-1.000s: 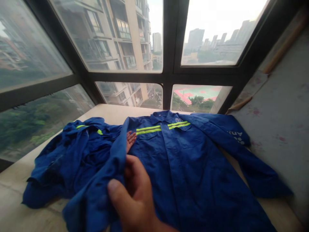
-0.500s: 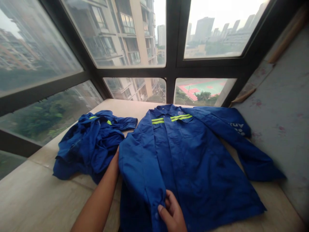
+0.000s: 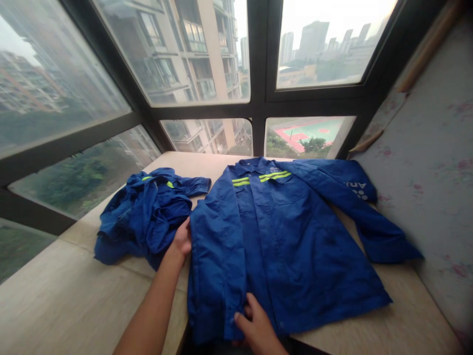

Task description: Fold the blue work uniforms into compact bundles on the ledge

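Note:
A blue work jacket (image 3: 291, 246) with yellow-green reflective stripes lies front up, collar toward the window. Its left-side sleeve (image 3: 218, 246) is laid down along the front. My right hand (image 3: 256, 323) pinches the cuff of that sleeve near the hem, thumb on top. My left hand (image 3: 183, 237) grips the outer edge of the same sleeve around elbow height; most of its fingers are hidden by the cloth. The other sleeve (image 3: 384, 241) stretches out to the right.
A second blue garment (image 3: 144, 217) lies crumpled on the left of the pale stone ledge (image 3: 40, 305). Another blue piece with white lettering (image 3: 354, 180) sits partly under the jacket by the papered wall (image 3: 428, 197). Dark-framed windows (image 3: 258, 103) stand behind.
The sleeve now lies straighter and flatter along the jacket front. My left hand shows more at the sleeve's edge. My right hand has moved slightly left with the cuff. The view has shifted a little.

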`<action>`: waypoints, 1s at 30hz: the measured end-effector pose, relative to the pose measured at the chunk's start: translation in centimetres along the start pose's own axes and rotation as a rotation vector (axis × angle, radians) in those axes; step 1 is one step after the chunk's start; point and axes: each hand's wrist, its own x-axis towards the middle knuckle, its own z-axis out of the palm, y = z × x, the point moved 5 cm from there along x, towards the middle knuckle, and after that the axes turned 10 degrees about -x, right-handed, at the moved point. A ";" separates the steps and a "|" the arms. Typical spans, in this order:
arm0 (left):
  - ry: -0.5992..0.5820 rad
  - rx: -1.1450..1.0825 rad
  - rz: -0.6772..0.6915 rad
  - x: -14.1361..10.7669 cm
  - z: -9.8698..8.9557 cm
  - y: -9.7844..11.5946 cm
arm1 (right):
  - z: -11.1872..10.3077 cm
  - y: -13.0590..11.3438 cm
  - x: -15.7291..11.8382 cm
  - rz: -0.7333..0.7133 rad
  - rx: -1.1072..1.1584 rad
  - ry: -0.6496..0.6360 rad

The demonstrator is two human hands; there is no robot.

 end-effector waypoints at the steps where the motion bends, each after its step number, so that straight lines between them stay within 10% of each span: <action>1: 0.006 -0.007 0.002 -0.6 -0.3 -0.2 | -0.1 -0.4 -0.1 -0.022 -0.053 -0.031; 6: 0.089 0.182 -0.039 -6.1 -2.6 -3.2 | 0.2 -1.7 0.0 -0.005 -0.016 -0.088; 11: 0.407 0.518 -0.099 -10.6 -5.7 -6.1 | 1.2 -3.1 -0.3 0.009 0.193 -0.205; 20: 0.380 0.662 0.034 -10.8 -8.3 -7.5 | -0.9 0.1 0.1 -0.075 -0.261 -0.113; 25: 0.422 1.403 0.409 -11.0 -8.4 -4.3 | -5.0 -3.9 -1.5 -0.416 -0.682 0.027; 30: 0.212 1.853 0.866 -9.0 -3.3 -4.9 | -9.5 -9.8 -2.0 -0.711 -1.080 0.359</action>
